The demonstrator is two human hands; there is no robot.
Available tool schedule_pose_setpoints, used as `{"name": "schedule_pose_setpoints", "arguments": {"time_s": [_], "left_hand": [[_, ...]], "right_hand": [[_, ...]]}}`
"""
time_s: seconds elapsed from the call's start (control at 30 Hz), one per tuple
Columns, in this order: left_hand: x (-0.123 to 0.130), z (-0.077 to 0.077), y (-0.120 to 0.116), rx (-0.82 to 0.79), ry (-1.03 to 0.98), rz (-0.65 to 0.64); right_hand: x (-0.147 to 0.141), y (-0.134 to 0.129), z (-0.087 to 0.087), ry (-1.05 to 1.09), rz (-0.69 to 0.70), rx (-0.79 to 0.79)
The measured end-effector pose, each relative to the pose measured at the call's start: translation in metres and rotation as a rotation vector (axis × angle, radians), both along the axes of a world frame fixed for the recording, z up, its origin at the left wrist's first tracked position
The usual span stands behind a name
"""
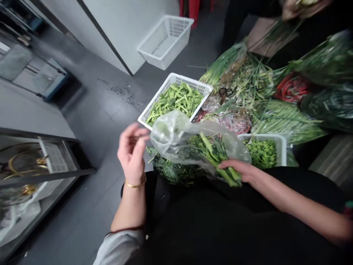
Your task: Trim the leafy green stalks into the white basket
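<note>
Head view: the left hand (132, 151) is raised at nine o'clock, its fingers curled and parted from the thumb, nothing visible in them; the right hand (238, 168), at four o'clock, has its fingers clamped on the stalks (211, 152), near the middle, their leafy ends against the clear bag (172, 134); the bag overlaps the near edge of the basket (204, 88) of cut stems at twelve o'clock and partly hides the leaves (176, 173) at six; the tub (282, 147) of chopped greens sits just beyond the right hand.

At two o'clock lie scallions (226, 66) and a red bag (293, 88), with another person's hands (306, 9) farther out; an empty crate (165, 46) stands beyond the basket, on a grey tiled floor (107, 106) with wet-looking marks; a metal rack (64, 173) stands at eight o'clock, a pale panel (121, 33) at eleven.
</note>
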State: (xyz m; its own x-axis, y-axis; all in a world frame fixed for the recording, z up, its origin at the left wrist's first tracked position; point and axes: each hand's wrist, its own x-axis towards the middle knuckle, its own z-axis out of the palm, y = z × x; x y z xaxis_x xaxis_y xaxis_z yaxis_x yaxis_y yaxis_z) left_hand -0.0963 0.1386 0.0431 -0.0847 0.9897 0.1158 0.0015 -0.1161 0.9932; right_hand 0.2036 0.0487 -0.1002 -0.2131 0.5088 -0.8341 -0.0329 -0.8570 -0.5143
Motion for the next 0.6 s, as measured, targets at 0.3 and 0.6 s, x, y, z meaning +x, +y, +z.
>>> {"name": "schedule_pose_setpoints", "arguments": {"time_s": [0.3,0.6], "left_hand": [[0.05,-0.056,-0.092,-0.493,-0.497,-0.404],[-0.009,-0.028,-0.094,-0.349,-0.713,-0.211]], "right_hand": [[-0.089,-0.005,0.088,0.008,0.314,0.812],[-0.119,0.001,0.097,0.05,0.263,0.799]]}}
